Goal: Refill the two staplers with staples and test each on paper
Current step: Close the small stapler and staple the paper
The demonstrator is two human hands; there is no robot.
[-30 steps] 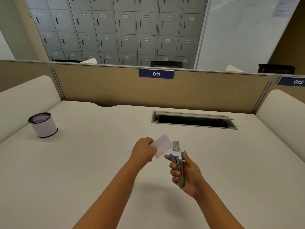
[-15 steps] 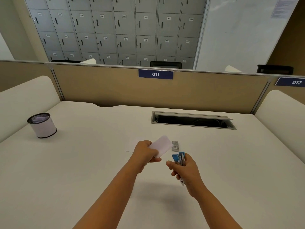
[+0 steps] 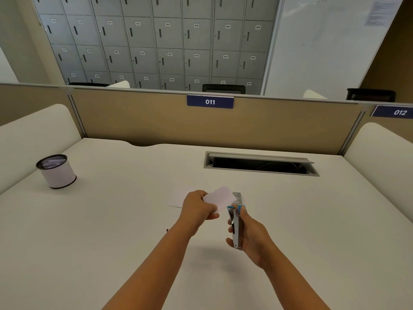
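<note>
My left hand (image 3: pixel 196 209) pinches a small white slip of paper (image 3: pixel 220 199) above the middle of the white desk (image 3: pixel 111 231). My right hand (image 3: pixel 252 240) grips a slim metal stapler with blue tips (image 3: pixel 234 224), held upright with its jaws pointing away from me. The paper's lower right corner meets the stapler's blue jaws. A small grey staple box (image 3: pixel 238 196) lies on the desk just behind the paper, partly hidden by it. A second white sheet (image 3: pixel 177 198) lies flat left of my left hand. No second stapler is visible.
A white cylindrical bin with a black rim (image 3: pixel 57 172) stands at the far left. A grey cable slot (image 3: pixel 259 165) is recessed into the desk at the back right. A tan partition (image 3: pixel 156 117) closes the far edge, and white padded dividers flank both sides.
My left hand has brought the paper slip rightward to the stapler's jaws. My right hand has turned the stapler more upright and closed its jaws from the earlier spread position.
</note>
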